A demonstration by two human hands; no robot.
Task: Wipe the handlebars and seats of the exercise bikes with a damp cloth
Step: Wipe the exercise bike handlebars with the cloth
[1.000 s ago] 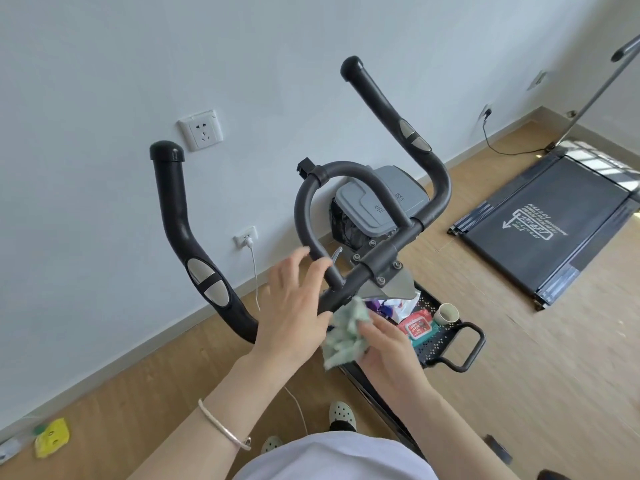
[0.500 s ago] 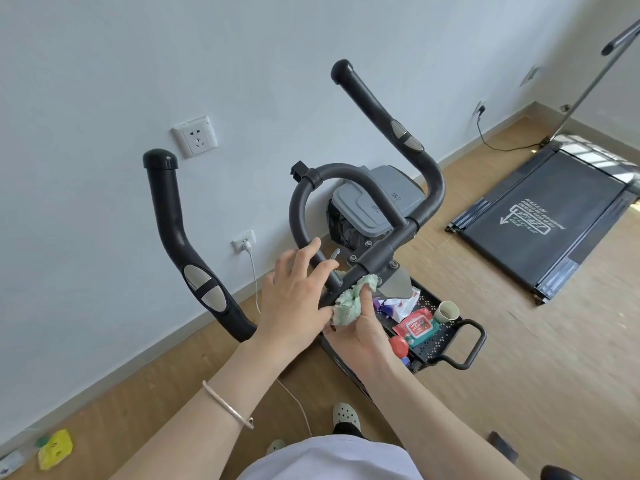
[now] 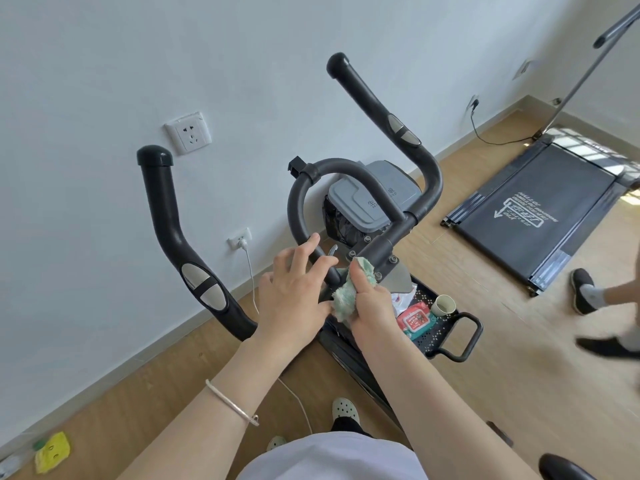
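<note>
The exercise bike's black handlebars (image 3: 408, 157) rise in front of me, with a left grip (image 3: 166, 209) and an inner loop bar (image 3: 298, 202). My right hand (image 3: 372, 306) holds a crumpled green cloth (image 3: 346, 289) against the centre clamp where the bars join. My left hand (image 3: 294, 289) rests on the lower part of the loop bar with its fingers fairly straight, right beside the cloth. The seat is out of view.
A black perforated tray (image 3: 446, 330) with a handle holds a red wipes pack (image 3: 415, 318) and a paper cup (image 3: 444, 304). A folded treadmill (image 3: 540, 216) lies at right. Another person's feet (image 3: 588, 296) stand near it. A white cable (image 3: 251, 268) hangs from a wall socket.
My right hand has moved the cloth up from below the bar onto the centre clamp. My left hand stayed on the loop bar. A person's feet have come into view at right.
</note>
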